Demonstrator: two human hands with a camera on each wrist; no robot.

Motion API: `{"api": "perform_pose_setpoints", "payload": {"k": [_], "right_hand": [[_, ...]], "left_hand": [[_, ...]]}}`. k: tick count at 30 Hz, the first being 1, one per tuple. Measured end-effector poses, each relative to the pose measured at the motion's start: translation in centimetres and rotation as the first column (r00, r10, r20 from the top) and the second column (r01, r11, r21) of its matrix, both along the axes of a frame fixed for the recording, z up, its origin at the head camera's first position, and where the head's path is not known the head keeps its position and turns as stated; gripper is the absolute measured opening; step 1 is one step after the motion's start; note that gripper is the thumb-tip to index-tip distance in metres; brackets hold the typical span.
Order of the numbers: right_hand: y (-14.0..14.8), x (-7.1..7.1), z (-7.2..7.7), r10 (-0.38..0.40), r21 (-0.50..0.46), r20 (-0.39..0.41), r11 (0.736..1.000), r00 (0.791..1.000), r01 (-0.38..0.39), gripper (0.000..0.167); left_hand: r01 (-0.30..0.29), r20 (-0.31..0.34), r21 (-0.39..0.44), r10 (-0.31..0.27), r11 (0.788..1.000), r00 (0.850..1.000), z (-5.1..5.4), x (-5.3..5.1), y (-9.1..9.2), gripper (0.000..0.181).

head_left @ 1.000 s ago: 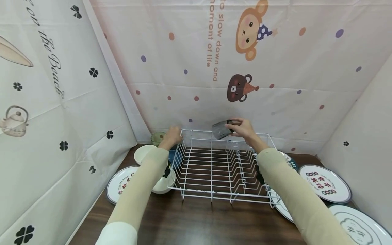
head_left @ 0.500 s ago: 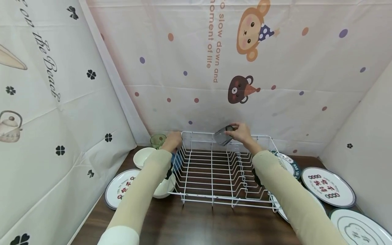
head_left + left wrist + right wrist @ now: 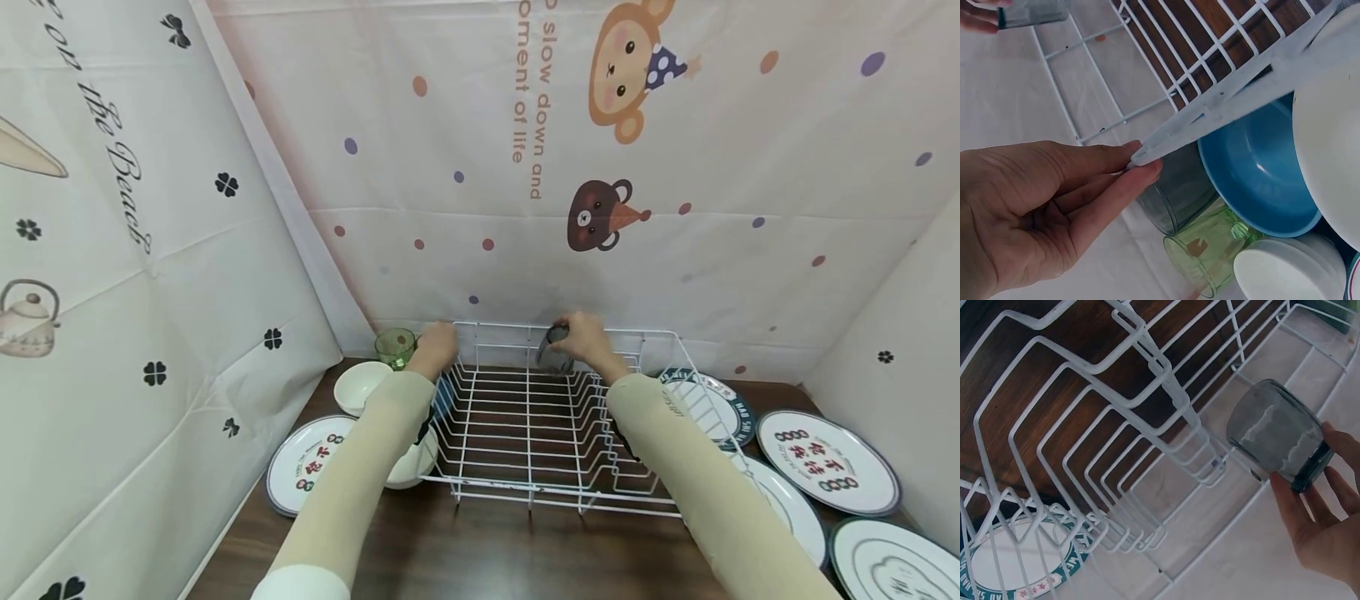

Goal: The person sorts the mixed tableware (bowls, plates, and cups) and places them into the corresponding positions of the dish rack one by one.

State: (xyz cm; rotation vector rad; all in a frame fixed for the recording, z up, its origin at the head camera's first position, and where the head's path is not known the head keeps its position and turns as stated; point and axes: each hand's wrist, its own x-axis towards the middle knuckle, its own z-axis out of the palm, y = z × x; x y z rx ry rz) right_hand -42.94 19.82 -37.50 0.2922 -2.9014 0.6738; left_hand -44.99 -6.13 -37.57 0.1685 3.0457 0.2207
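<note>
My right hand [image 3: 588, 340] grips a smoky grey drinking glass [image 3: 1272, 431] near its thick base. Tilted with its mouth downward, the glass [image 3: 553, 356] is at the back side of the white wire dish rack [image 3: 529, 489]. In the right wrist view, the thumb and fingers hold the base, and the mouth end points toward the rack's wires. My left hand [image 3: 437, 347] pinches the rack's back left corner between thumb and fingers [image 3: 1141, 178]. Beside that corner are another grey glass [image 3: 1175, 187], a green glass [image 3: 1200, 250] and a blue bowl [image 3: 1254, 169].
White bowls [image 3: 360, 385] and a plate [image 3: 303, 462] lie left of the rack. Several printed plates [image 3: 828, 462] lie to the right, one with a green rim [image 3: 712, 408]. A patterned cloth wall [image 3: 480, 275] rises close behind the rack, on the dark wooden table [image 3: 480, 554].
My right hand has lowered the grey glass from above the rack's back rail toward its wires, tipping its mouth further down. My left hand stays at the rack's corner.
</note>
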Motion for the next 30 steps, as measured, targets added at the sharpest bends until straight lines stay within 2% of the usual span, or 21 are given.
{"api": "perform_pose_setpoints", "payload": {"k": [5,14,18,21,24,27,28,30], "right_hand": [[-0.5,0.0,-0.8,-0.015,0.037,0.072,0.999,0.997,0.013,0.048],[-0.8,-0.7,-2.4,-0.014,0.023,0.135,1.000,0.991,0.011,0.053],[-0.9,-0.8,-3.1,-0.007,0.041,0.113,0.999,0.994,0.002,0.051],[-1.1,-0.7,-3.4,-0.010,0.062,0.102,0.998,0.995,0.004,0.049],[-1.3,-0.8,-3.6,-0.025,0.043,0.107,0.999,0.994,0.021,0.048],[-1.3,-1.5,-3.9,-0.037,0.024,0.104,0.999,0.994,0.034,0.047],[-0.9,-2.4,-4.8,-0.026,0.015,0.062,1.000,0.998,0.025,0.046],[-0.9,-2.9,-4.8,-0.039,0.013,0.060,0.999,0.997,0.038,0.047]], "left_hand": [[-0.001,-0.027,0.004,0.001,1.000,1.000,0.2,0.7,0.0,0.022],[-0.023,-0.049,-0.005,0.023,1.000,0.999,-0.6,-0.1,0.0,0.033],[-0.028,-0.045,0.021,0.029,0.999,0.999,-0.6,0.0,0.1,0.031],[-0.011,-0.036,0.020,0.011,1.000,0.999,-0.6,0.2,0.2,0.032],[0.008,-0.042,0.009,-0.008,1.000,0.999,-0.6,0.5,0.3,0.033],[0.011,-0.054,0.004,-0.011,1.000,0.999,-0.4,0.6,0.3,0.033],[0.012,-0.056,0.002,-0.012,1.000,0.998,-0.3,0.6,0.3,0.033],[0.013,-0.051,0.004,-0.013,1.000,0.999,-0.3,0.6,0.3,0.034]]}}
